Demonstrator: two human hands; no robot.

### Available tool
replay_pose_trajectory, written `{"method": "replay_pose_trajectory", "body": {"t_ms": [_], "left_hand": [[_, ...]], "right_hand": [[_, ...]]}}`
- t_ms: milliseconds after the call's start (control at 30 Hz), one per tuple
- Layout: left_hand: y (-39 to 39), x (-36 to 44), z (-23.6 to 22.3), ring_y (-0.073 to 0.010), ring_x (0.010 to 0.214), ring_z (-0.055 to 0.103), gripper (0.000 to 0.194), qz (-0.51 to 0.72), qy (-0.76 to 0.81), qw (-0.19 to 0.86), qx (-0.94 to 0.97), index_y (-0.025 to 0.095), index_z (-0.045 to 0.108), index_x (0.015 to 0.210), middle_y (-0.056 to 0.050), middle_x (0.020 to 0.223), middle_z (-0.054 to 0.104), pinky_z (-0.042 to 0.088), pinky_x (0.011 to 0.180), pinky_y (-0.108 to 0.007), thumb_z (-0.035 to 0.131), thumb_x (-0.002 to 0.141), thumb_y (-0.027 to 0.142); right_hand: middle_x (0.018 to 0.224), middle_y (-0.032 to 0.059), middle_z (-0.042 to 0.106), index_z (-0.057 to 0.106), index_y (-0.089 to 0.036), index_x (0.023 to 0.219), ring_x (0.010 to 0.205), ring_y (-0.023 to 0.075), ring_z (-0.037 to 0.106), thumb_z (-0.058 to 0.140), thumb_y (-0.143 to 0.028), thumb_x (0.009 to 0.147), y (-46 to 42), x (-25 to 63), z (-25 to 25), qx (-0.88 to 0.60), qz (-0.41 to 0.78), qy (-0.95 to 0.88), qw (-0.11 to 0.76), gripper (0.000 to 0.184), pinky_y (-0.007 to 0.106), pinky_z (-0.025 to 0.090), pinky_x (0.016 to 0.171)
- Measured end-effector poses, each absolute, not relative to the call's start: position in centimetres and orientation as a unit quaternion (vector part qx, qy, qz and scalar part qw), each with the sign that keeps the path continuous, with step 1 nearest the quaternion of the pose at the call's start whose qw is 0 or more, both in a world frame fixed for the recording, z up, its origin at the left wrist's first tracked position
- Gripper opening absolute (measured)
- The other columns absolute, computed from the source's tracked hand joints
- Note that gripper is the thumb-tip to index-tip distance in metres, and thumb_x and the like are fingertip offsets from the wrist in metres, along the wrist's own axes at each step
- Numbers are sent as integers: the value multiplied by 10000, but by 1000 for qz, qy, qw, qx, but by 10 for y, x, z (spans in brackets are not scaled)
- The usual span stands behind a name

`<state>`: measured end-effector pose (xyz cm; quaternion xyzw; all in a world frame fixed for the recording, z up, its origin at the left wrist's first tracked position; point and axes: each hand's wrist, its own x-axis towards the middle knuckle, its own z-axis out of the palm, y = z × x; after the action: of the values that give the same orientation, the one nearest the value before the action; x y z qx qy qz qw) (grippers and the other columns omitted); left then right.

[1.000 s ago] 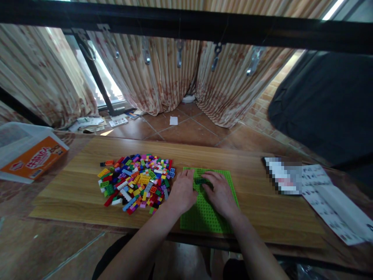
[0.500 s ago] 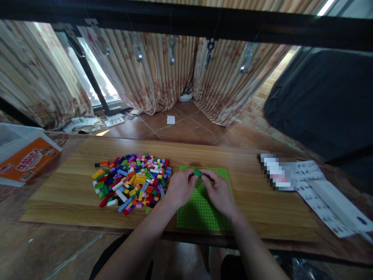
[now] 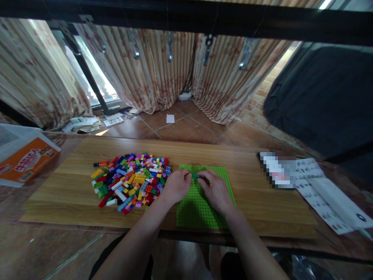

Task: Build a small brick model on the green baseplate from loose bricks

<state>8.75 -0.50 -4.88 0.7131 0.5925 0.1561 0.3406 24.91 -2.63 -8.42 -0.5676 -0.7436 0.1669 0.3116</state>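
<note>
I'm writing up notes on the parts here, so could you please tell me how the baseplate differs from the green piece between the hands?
Size: the baseplate is a broad sheet, while the green piece is small.
Colour: the baseplate is bright lime; the green piece is a darker, bluer green.
Place: the baseplate lies on the wooden board; the green piece is between the left hand and right hand.
Both are green.

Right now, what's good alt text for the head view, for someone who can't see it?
The left hand and right hand grip a green brick at the far part of a lime baseplate. Left of it, a pile of mixed bricks lies on a wooden board.
</note>
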Motion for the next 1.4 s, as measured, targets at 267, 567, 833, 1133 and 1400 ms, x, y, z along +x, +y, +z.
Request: {"method": "replay_pose_trajectory", "body": {"t_ms": [267,567,833,1133,1400], "left_hand": [[-4,81,-47,-157,732,631,282,141,619,303,711,164,676,773,-46,758,700,435,712,-258,420,876,108],[-4,81,-49,-172,759,639,283,137,616,306,713,154,701,862,-68,816,712,451,739,-277,421,878,112],[-5,82,-48,-179,800,647,262,131,612,294,723,147,698,902,-79,864,718,444,744,-277,439,880,119],[-4,82,-48,-182,791,650,265,123,611,290,726,145,698,911,-83,870,722,445,734,-281,435,884,119],[-4,82,-53,-188,843,662,263,130,607,280,732,144,696,933,-91,925,731,459,767,-286,437,894,136]], "right_hand": [[960,87,671,720,-222,1012,933,243,577,543,-236,912,-21,250,-95,-569,99,-770,270,203,383,465,844],[936,87,675,740,-234,999,921,243,581,561,-255,910,-21,248,-96,-566,96,-772,272,201,384,462,836],[938,82,675,742,-241,1007,918,239,587,557,-267,916,-20,246,-96,-572,96,-768,272,207,387,463,847],[933,84,674,750,-213,995,914,230,582,582,-253,908,-19,249,-95,-578,99,-765,265,194,367,466,848],[916,80,671,759,-206,990,910,218,583,604,-233,895,-19,246,-94,-578,96,-766,265,183,341,464,839]]}}
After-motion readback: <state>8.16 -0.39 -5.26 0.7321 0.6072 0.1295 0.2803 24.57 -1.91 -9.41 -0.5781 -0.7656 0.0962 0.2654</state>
